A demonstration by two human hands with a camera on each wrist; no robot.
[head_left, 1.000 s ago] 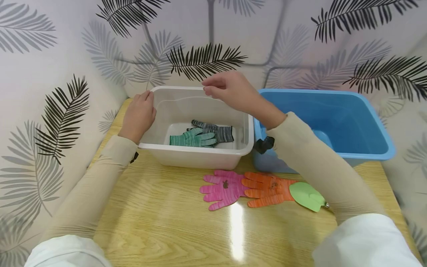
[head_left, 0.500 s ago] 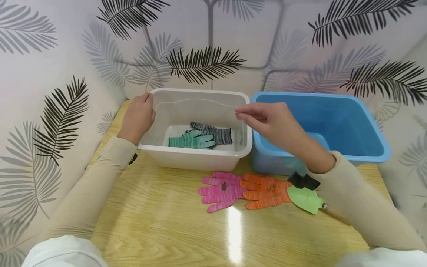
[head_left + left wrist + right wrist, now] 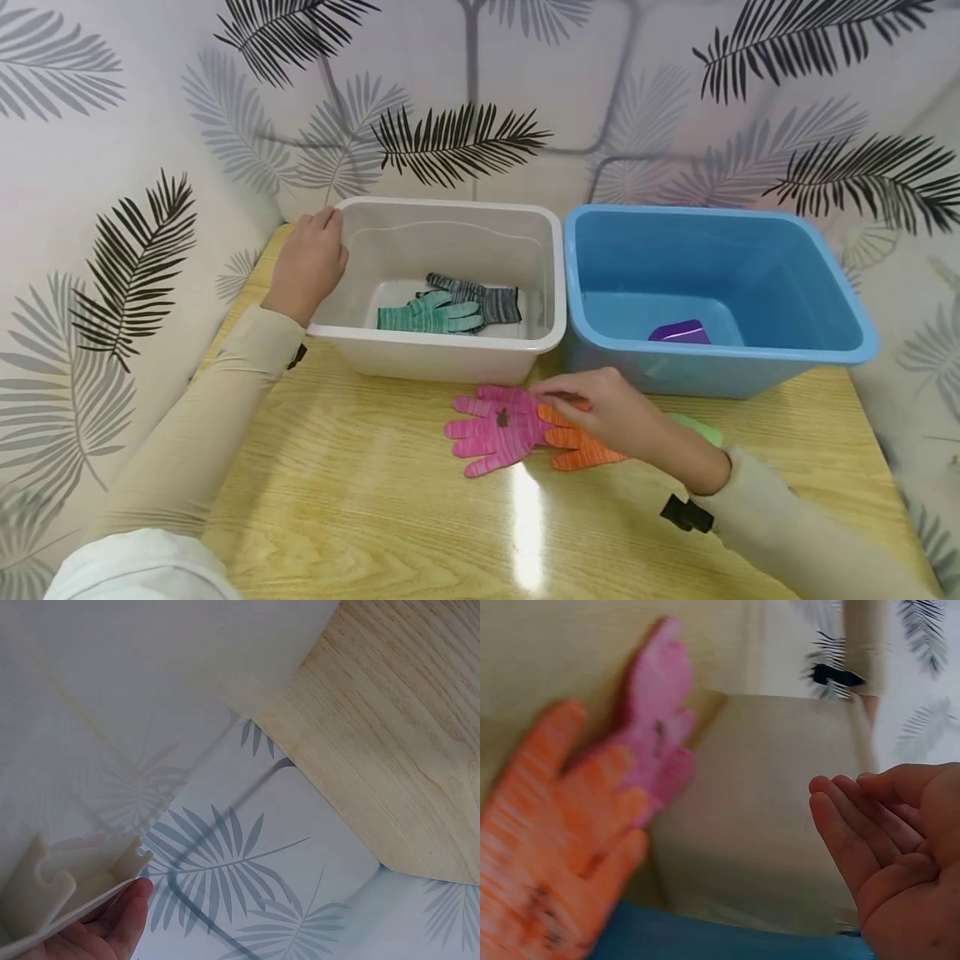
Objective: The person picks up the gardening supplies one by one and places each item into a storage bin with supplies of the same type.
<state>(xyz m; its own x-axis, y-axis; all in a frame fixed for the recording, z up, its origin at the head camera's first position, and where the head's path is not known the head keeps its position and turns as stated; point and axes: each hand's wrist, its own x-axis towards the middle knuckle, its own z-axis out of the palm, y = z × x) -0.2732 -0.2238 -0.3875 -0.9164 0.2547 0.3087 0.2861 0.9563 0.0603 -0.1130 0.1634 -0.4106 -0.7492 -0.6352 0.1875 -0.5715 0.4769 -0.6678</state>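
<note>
My left hand (image 3: 307, 258) grips the left rim of a white plastic tub (image 3: 435, 338); in the left wrist view its fingers (image 3: 132, 915) curl under the rim. Inside the tub lie a green striped glove (image 3: 420, 316) and a dark grey striped glove (image 3: 501, 305), partly overlapping. My right hand (image 3: 611, 412) hovers over a pink glove (image 3: 491, 432) and an orange glove (image 3: 583, 452) on the table, its fingers loosely bent and holding nothing. It partly covers the orange glove. Behind that wrist shows a bit of a light green trowel (image 3: 699, 427).
A blue tub (image 3: 750, 353) stands right of the white one, with a purple object (image 3: 681, 332) on its floor, partly hidden by the front wall. Both stand on a wooden table (image 3: 360, 500) against a leaf-patterned cloth backdrop (image 3: 225, 150).
My right hand has moved from above the white tub, past the gap between the tubs, down toward the front over the gloves. The purple object has come into view. My left hand stays put.
</note>
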